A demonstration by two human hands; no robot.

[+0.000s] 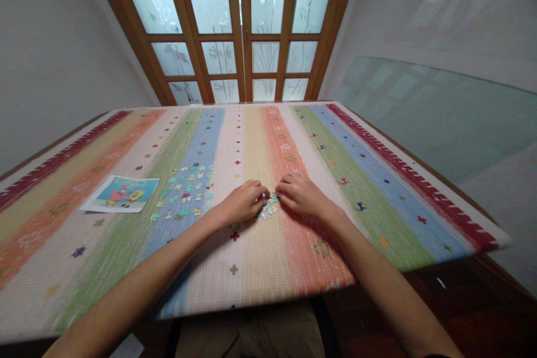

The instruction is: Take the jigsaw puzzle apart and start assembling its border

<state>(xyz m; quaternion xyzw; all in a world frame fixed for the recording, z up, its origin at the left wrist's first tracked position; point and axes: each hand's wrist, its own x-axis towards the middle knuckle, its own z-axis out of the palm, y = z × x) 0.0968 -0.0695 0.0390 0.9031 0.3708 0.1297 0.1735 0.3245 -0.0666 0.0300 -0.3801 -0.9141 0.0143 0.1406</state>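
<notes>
A small heap of jigsaw puzzle pieces point(268, 211), teal and pale, lies on the striped tablecloth between my two hands. At its left side my left hand point(247, 200) is closed, its curled fingertips pinching a puzzle piece at the heap's upper edge. From the right, my right hand point(301, 193) reaches in with bent fingers closed at a piece by the same edge. The fingers partly cover both pieces. Loose puzzle pieces point(187, 187) are spread apart in rough rows, left of my left hand. A printed cartoon picture point(123, 194) lies further left.
The large table wears a striped tablecloth point(235, 285), its front edge just before my lap. Beyond the far edge stand wooden doors with frosted panes point(210, 9). A glass panel point(419, 106) leans by the right wall. Another single piece point(234, 226) lies below my left wrist.
</notes>
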